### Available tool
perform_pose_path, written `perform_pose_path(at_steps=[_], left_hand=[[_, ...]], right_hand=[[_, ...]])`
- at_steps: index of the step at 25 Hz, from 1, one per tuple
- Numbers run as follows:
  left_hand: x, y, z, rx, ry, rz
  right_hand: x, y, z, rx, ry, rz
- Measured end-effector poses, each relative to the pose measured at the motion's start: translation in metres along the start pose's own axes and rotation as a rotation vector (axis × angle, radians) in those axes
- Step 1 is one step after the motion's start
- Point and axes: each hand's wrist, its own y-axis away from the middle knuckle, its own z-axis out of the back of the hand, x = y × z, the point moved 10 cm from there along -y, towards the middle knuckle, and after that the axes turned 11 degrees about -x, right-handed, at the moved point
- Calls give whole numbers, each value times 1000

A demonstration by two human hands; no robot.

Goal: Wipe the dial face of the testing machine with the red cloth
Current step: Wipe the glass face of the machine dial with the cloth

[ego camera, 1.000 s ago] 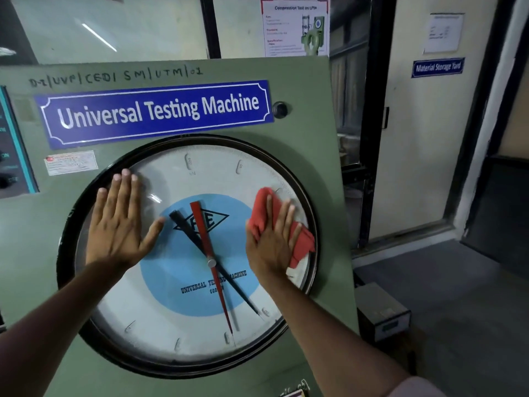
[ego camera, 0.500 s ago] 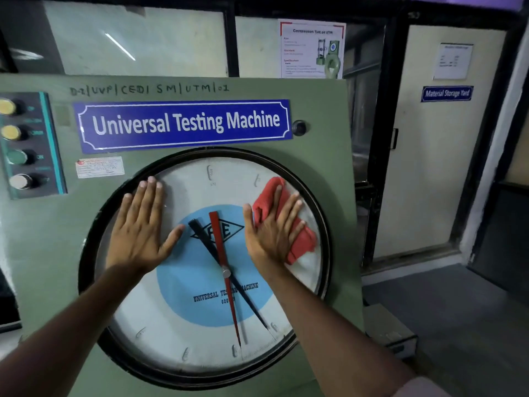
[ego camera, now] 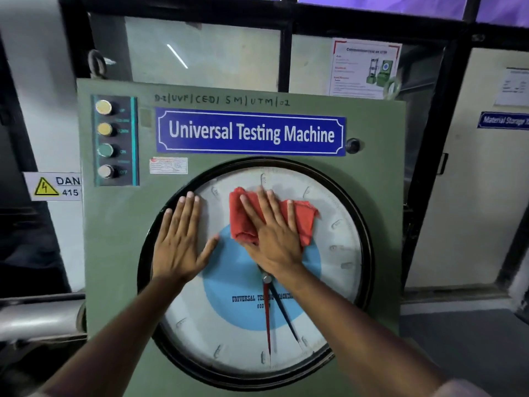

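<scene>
The green testing machine (ego camera: 114, 253) carries a large round dial face (ego camera: 337, 282) with a black rim, a white ring and a blue centre. My right hand (ego camera: 272, 239) lies flat on the red cloth (ego camera: 303, 222) and presses it against the glass in the upper middle of the dial. The hand covers the upper part of the red and black pointers. My left hand (ego camera: 180, 242) rests flat, fingers spread, on the upper left of the dial beside the rim, holding nothing.
A blue "Universal Testing Machine" nameplate (ego camera: 249, 133) sits above the dial. A button panel (ego camera: 114, 140) is at the machine's upper left. A yellow danger sign (ego camera: 53, 186) hangs to the left. A cream door (ego camera: 472, 196) stands to the right.
My right hand has slid the red cloth from the right side of the dial up and left to the upper middle. The left hand stays on the upper left. My head has tilted up.
</scene>
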Motion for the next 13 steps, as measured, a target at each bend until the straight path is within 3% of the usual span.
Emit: perform_pose_path(at_steps=[5,8,13], left_hand=[[1,0,0,36,8,33],[7,9,3,40,23,89],[21,32,8,46,40,100]], right_hand=[[-72,5,12,89,93,-237],[-40,-27,10,59,48,-347],[49,-9,-3,51,-14,-3]])
